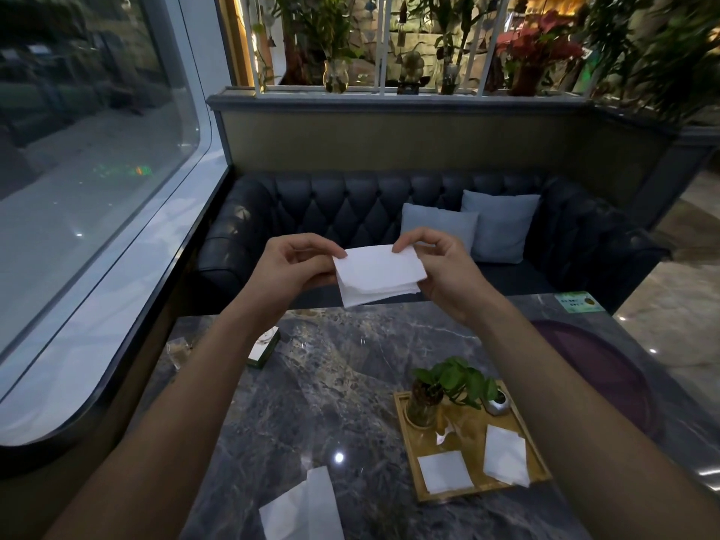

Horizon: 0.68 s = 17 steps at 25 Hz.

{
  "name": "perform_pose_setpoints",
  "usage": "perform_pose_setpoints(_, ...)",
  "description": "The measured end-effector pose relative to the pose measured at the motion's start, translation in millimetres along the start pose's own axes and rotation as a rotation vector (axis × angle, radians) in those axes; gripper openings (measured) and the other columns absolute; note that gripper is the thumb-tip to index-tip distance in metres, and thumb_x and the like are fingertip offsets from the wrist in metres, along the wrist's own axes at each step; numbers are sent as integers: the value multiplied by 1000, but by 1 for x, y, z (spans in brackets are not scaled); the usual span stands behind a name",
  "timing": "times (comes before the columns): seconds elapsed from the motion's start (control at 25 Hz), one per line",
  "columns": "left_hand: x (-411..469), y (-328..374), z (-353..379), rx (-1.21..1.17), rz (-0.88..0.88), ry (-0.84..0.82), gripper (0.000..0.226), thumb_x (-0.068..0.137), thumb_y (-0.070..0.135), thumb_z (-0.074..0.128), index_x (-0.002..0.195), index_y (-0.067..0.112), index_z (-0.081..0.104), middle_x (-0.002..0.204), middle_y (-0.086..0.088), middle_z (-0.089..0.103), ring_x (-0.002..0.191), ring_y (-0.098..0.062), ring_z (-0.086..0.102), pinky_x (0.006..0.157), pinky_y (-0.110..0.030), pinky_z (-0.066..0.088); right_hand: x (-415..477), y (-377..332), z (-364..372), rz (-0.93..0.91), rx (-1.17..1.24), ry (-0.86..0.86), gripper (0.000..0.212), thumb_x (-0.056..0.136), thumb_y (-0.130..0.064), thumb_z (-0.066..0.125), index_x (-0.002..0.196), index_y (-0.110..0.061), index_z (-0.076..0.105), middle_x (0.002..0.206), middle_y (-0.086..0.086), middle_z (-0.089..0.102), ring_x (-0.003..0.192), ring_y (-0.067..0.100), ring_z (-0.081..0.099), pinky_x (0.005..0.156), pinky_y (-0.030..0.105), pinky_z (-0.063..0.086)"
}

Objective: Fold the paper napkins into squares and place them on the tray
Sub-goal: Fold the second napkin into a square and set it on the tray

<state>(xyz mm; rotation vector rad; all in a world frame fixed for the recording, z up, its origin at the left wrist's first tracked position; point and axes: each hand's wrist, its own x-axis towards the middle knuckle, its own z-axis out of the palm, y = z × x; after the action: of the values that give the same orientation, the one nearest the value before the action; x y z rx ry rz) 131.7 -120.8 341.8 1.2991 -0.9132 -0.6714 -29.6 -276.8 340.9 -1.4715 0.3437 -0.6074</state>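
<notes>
A partly folded white paper napkin (377, 274) is held in the air above the far edge of the marble bench (331, 383), in front of a dark tufted sofa (350, 204) bearing two pale cushions (438, 224). The left hand (300, 263) is closed on the napkin's left edge, thumb and fingers pinching it; the right hand (440, 267) is closed on the upper right corner, with the lower fingers supporting the right edge. Several layered edges are visible along the napkin's lower right side. On the bench, to the right and nearer the camera, a wooden tray (405, 434) carries two folded napkins (445, 471), lying side by side, together with a small potted plant in a glass vessel (422, 407) and a small grey pot (498, 403). An unfolded napkin (302, 508) lies on the bench near its front edge, well apart from the tray. A small box (265, 346) is partly hidden behind the left forearm.
</notes>
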Motion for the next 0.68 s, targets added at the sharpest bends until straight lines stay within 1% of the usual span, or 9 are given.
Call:
perform_pose_setpoints(0.12,5,1,1,11,-22,9,34,91,-4,49,73,13,73,94,-16,72,94,-25,70,74,-29,57,0,-1,2,-9,-44,3,30,92,7,53,76,-12,68,89,9,68,77,18,65,54,22,50)
perform_pose_setpoints(0.2,9,2,4,-58,-87,20,28,87,5,46,76,13,70,85,-12,71,83,-24,68,67,-29,56,0,-1,4,-29,-79,-2,28,93,6,53,76,-10,67,88,8,68,77,14,67,54,22,51)
perform_pose_setpoints(0.24,10,3,7,-68,-116,32,22,86,11,48,80,14,69,82,-8,71,80,-21,67,65,-28,55,-1,-1,6,-40,-100,-5,26,93,6,53,77,-9,67,88,7,68,77,13,67,54,22,51)
perform_pose_setpoints(0.28,11,3,9,-23,-116,45,17,89,17,53,86,15,69,82,-5,72,78,-18,67,65,-26,54,-1,-2,7,-52,-120,-11,25,93,6,54,77,-8,67,87,7,68,76,12,68,54,22,50)
perform_pose_setpoints(0.36,11,1,10,161,-54,30,14,94,25,61,94,16,71,85,0,72,79,-10,66,69,-24,53,-1,-2,9,-70,-158,-25,24,93,5,55,78,-8,68,86,7,68,76,14,67,54,23,50)
perform_pose_setpoints(0.4,11,-1,11,217,-24,0,14,93,25,64,95,15,73,84,1,73,78,-7,66,70,-23,52,-1,-2,10,-75,-173,-33,24,93,4,56,78,-9,68,85,7,68,77,15,67,54,23,50)
perform_pose_setpoints(0.48,10,-4,10,226,-3,-42,10,90,20,68,91,13,75,79,0,74,75,-7,66,67,-21,50,0,-3,10,-79,-196,-44,25,93,3,56,78,-11,70,85,6,69,79,18,67,57,25,51)
perform_pose_setpoints(0.56,11,-6,9,220,17,-31,8,88,17,70,86,12,75,74,1,73,71,-6,65,65,-20,49,1,-4,11,-80,-207,-38,24,95,0,55,84,-14,71,89,3,70,83,17,66,62,26,52)
perform_pose_setpoints(0.68,13,-6,6,248,34,3,7,87,17,71,84,12,75,72,1,73,70,-5,65,65,-20,48,3,-7,12,-46,-154,1,23,98,-8,47,106,-16,68,99,8,73,93,19,68,75,32,56)
